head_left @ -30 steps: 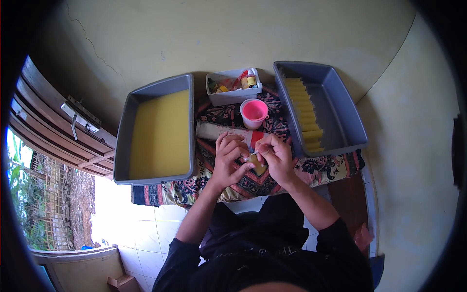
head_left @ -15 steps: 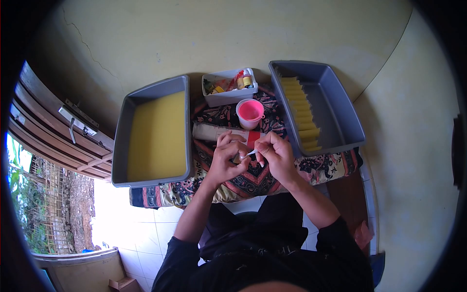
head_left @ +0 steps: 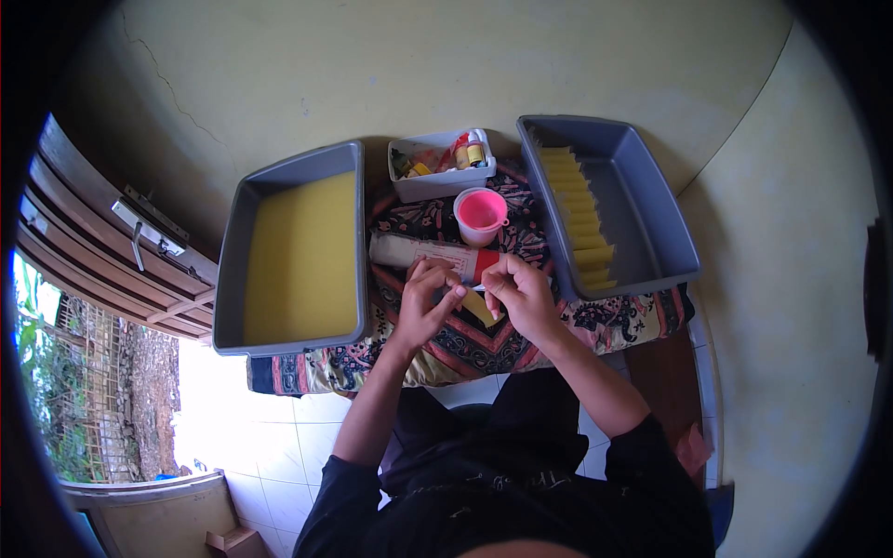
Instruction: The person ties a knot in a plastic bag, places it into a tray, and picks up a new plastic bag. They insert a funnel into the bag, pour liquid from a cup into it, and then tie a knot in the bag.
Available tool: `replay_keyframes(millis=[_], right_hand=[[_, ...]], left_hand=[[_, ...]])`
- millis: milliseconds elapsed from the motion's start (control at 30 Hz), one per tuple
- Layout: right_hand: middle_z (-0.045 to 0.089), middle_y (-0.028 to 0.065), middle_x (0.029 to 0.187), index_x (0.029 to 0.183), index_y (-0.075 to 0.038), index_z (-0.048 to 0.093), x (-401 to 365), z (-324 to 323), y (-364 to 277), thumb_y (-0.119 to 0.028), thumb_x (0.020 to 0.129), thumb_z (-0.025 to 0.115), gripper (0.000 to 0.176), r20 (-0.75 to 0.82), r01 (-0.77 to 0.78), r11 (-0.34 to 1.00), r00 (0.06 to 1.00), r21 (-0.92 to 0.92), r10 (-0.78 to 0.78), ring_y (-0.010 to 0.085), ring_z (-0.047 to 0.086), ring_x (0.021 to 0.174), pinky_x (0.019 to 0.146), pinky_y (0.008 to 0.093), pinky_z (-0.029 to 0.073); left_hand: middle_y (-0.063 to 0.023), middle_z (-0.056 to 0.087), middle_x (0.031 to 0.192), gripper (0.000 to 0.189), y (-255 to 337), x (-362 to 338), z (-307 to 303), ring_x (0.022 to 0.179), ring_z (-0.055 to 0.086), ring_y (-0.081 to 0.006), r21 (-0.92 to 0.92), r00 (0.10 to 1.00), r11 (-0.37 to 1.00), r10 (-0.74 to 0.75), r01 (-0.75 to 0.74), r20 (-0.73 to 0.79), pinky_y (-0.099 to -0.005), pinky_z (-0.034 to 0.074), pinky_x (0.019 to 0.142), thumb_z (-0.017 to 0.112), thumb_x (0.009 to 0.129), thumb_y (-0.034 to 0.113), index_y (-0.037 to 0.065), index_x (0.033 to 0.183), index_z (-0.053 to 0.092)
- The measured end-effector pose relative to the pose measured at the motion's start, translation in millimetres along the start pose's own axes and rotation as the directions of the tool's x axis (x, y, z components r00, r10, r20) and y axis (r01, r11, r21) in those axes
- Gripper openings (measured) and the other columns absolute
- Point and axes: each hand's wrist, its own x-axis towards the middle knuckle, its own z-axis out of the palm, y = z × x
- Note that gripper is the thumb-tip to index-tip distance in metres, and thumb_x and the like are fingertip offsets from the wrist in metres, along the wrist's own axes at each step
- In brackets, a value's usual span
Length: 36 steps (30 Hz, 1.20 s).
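Note:
My left hand [head_left: 426, 302] and my right hand [head_left: 523, 296] meet over a patterned cloth [head_left: 465, 339]. Between them they pinch a small yellow piece [head_left: 481, 306], which hangs down under the fingers. A thin white stick shows at the fingertips; which hand holds it is unclear. Just beyond the hands lies a white tube with a red band [head_left: 433, 253]. Behind the tube stands a pink cup [head_left: 481, 213].
A grey tray [head_left: 296, 251] filled with a flat yellow sheet sits on the left. A second grey tray [head_left: 642, 200] on the right holds a row of yellow pieces [head_left: 577, 214]. A small white box [head_left: 439, 166] of little bottles stands at the back. A wooden door is at far left.
The hands have shifted slightly up toward the tube. The yellow piece, hidden half a second ago, now shows below the fingertips.

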Motion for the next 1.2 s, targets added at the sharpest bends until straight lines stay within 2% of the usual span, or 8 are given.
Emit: replay_keyframes(millis=[200,267,467,700,800,867,967,1200], right_hand=[[0.059,0.0050,0.065,0.083,-0.001,0.052,1,-3,4,-0.012,0.096,0.056,0.017,0.002,-0.053,0.993,0.999,-0.103,0.054,0.0082,0.059,0.058,0.050,0.0216,0.045],[0.060,0.0059,0.066,0.083,-0.001,0.052,1,-4,9,-0.013,0.096,0.055,0.018,-0.013,-0.078,0.995,0.997,-0.056,0.078,0.0097,0.061,0.060,0.053,0.0219,0.048],[0.059,0.0051,0.073,0.088,-0.002,0.052,1,-9,22,-0.013,0.098,0.052,0.015,-0.027,-0.107,0.993,0.994,0.052,0.108,0.0110,0.060,0.063,0.057,0.0246,0.051],[0.058,0.0049,0.074,0.089,-0.001,0.053,-1,-11,24,-0.011,0.098,0.052,0.013,-0.044,-0.124,0.986,0.991,0.109,0.129,0.0115,0.060,0.064,0.058,0.0257,0.052],[0.058,0.0055,0.073,0.089,-0.001,0.053,-1,-11,23,-0.010,0.098,0.052,0.013,-0.048,-0.123,0.984,0.990,0.127,0.130,0.0118,0.060,0.064,0.058,0.0259,0.053],[0.058,0.0059,0.072,0.088,-0.001,0.053,-1,-11,22,-0.011,0.097,0.052,0.013,-0.053,-0.108,0.979,0.992,0.170,0.119,0.0119,0.060,0.064,0.057,0.0255,0.052],[0.058,0.0062,0.072,0.087,-0.002,0.053,1,-14,16,-0.011,0.097,0.053,0.014,-0.110,-0.103,0.986,0.987,0.128,0.118,0.0116,0.059,0.062,0.056,0.0249,0.050],[0.060,0.0068,0.067,0.084,0.000,0.053,3,-12,3,-0.009,0.096,0.054,0.016,-0.150,0.009,1.000,0.989,0.028,-0.005,0.0105,0.058,0.056,0.051,0.0241,0.048]], left_hand=[[-0.0089,0.067,0.089,0.013,-7,0,14,0.092,0.062,-0.0236,-0.182,0.994,0.983,0.013,-0.032,-0.108,-0.0388,0.045,0.091,0.070,0.081,0.009,0.001,0.079,0.060],[-0.0088,0.068,0.090,0.012,-11,-5,22,0.085,0.063,-0.0163,-0.495,0.970,0.852,-0.234,0.171,-0.068,-0.0306,0.050,0.077,0.071,0.080,0.003,0.000,0.079,0.060],[-0.0071,0.069,0.087,0.011,-21,-11,36,0.070,0.058,-0.0076,-0.419,0.978,0.898,-0.188,0.135,-0.089,-0.0231,0.047,0.062,0.071,0.081,0.003,0.000,0.081,0.061],[-0.0048,0.068,0.083,0.013,-18,-13,46,0.075,0.061,-0.0089,-0.349,0.954,0.910,-0.280,0.226,-0.112,-0.0239,0.048,0.072,0.072,0.081,0.008,0.000,0.084,0.062],[-0.0056,0.068,0.080,0.012,5,-3,41,0.080,0.063,-0.0131,-0.491,0.931,0.849,-0.319,0.197,-0.177,-0.0273,0.049,0.077,0.073,0.080,0.008,0.000,0.085,0.066],[-0.0082,0.069,0.090,0.013,-7,-6,37,0.086,0.062,-0.0167,-0.215,0.989,0.971,-0.124,0.105,-0.077,-0.0304,0.046,0.084,0.072,0.077,0.003,-0.001,0.088,0.067],[-0.0085,0.069,0.082,0.014,-5,-2,37,0.089,0.063,-0.0226,-0.147,0.994,0.988,-0.064,0.050,-0.089,-0.0359,0.049,0.083,0.074,0.073,0.008,0.003,0.087,0.073],[-0.0067,0.071,0.082,0.014,-4,-3,37,0.089,0.062,-0.0219,-0.080,0.994,0.997,-0.017,0.009,-0.104,-0.0351,0.048,0.080,0.075,0.073,0.012,0.005,0.085,0.075]])
